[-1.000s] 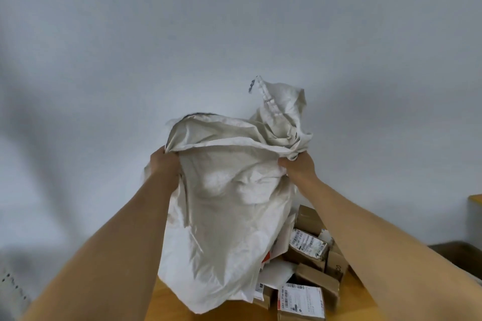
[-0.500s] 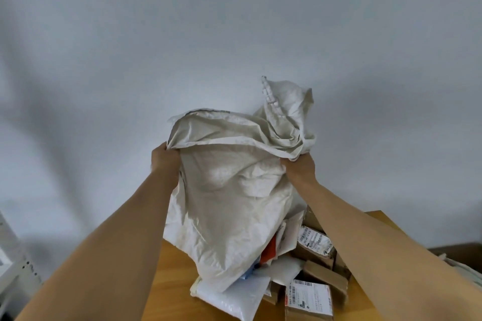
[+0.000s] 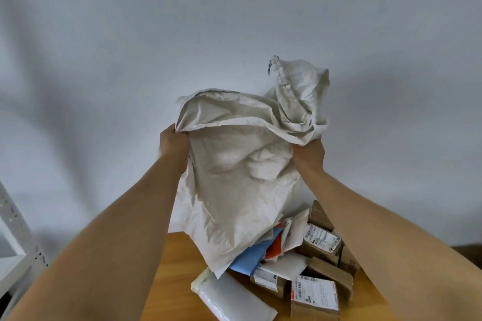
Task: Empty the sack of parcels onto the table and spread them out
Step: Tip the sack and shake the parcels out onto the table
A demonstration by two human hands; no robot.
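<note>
A crumpled off-white woven sack [image 3: 234, 180] hangs upside down above the wooden table [image 3: 180, 263]. My left hand [image 3: 173, 142] grips its bottom edge on the left, and my right hand [image 3: 310, 155] grips the bunched fabric on the right. Under the sack's mouth lies a heap of parcels: a white padded mailer [image 3: 229, 294], a blue mailer [image 3: 250, 255], an orange-red one [image 3: 275, 246], and several brown cardboard boxes [image 3: 322, 242] with white labels. A labelled box [image 3: 315, 298] sits nearest me. The sack's lower end covers part of the heap.
A plain white wall [image 3: 234, 21] rises right behind the table. A white metal shelf frame [image 3: 15, 237] stands at the far left. Bare wood shows on the table's left part, beside the heap.
Both hands have raised the sack higher. The blue and orange-red mailers have slid out from its mouth, and the white padded mailer now lies fully exposed on the table.
</note>
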